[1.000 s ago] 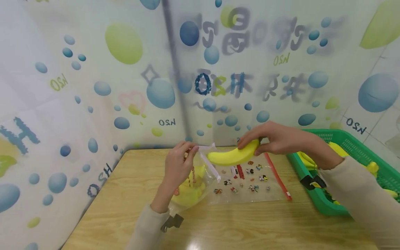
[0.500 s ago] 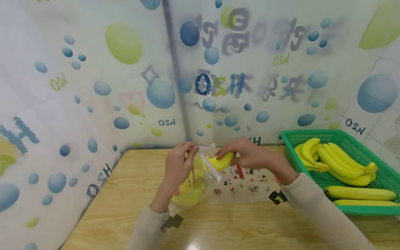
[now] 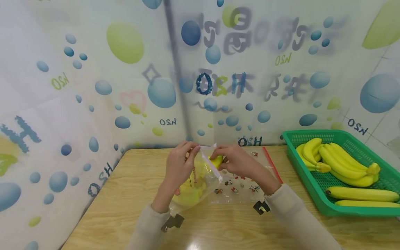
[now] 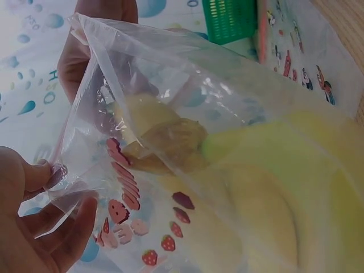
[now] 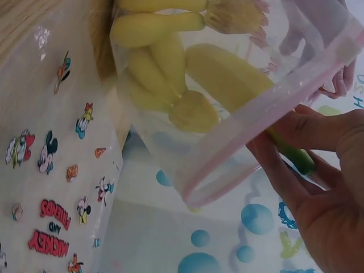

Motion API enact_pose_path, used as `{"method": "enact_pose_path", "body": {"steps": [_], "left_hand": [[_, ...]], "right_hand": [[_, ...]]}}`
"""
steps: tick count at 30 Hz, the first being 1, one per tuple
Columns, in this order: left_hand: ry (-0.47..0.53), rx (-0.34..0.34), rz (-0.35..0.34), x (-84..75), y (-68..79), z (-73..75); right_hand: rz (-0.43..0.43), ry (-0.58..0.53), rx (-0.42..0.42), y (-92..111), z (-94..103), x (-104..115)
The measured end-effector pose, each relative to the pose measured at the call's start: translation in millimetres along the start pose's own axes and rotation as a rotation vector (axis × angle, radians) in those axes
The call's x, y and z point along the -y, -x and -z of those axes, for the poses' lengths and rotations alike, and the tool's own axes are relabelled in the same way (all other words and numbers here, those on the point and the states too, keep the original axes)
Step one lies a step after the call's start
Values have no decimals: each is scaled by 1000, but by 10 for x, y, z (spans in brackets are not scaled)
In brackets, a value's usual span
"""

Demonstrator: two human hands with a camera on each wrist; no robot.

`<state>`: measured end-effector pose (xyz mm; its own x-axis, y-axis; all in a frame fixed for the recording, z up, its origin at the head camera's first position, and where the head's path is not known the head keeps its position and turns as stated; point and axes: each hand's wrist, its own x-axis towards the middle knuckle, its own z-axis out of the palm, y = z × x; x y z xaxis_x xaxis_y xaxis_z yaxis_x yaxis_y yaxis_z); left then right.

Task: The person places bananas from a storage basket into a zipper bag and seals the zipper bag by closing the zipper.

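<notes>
My left hand (image 3: pixel 178 165) pinches the rim of a clear zip bag (image 3: pixel 212 169) between thumb and fingers, keeping its mouth apart. Several yellow bananas (image 3: pixel 187 196) lie inside, seen through the plastic. Strawberry and pink sweets are printed on the bag (image 4: pixel 128 185). At the mouth, my right hand (image 3: pixel 239 161) grips a single banana (image 3: pixel 217 161) by its green-tipped end. From the right wrist, most of this banana (image 5: pixel 227 74) shows within the bag, above a small bunch (image 5: pixel 193 111), with the fingers right at the pink zip edge.
A second clear bag (image 3: pixel 247 198) with cartoon-mouse prints and a red zip lies flat on the wooden table (image 3: pixel 218 225). On the right stands a green basket (image 3: pixel 307 189) with banana bunches (image 3: pixel 343 163) and single bananas (image 3: pixel 362 193). A bubble-patterned sheet (image 3: pixel 265 104) hangs behind.
My right hand has carried the banana leftward from over the flat bag into the mouth of the held bag. The left hand keeps its grip in place. The basket is now unobstructed.
</notes>
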<state>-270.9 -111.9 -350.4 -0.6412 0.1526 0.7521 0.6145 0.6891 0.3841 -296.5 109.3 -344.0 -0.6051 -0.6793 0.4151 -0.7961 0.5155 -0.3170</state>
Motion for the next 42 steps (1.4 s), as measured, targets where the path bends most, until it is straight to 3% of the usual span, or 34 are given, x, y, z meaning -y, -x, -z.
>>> {"method": "enact_pose_path", "body": {"steps": [12,23,29,38,42], "left_hand": [[-1,-5,-13,-14,4,1],[27,-15,-21,-23,0,-1],[28,-8,-13,-28,4,5],[20,17,12,-24,-1,11],[35,39,20,-28,0,6]], "right_hand": [[-33,-110,-92,-49,-185,46],[-95,-260,-233,-112,-347,78],[-98,-280,-299,-125,-400,56],[-148,-323,-273,-131,-438,64],[-122,-376,-265,-133,-469,37]]}}
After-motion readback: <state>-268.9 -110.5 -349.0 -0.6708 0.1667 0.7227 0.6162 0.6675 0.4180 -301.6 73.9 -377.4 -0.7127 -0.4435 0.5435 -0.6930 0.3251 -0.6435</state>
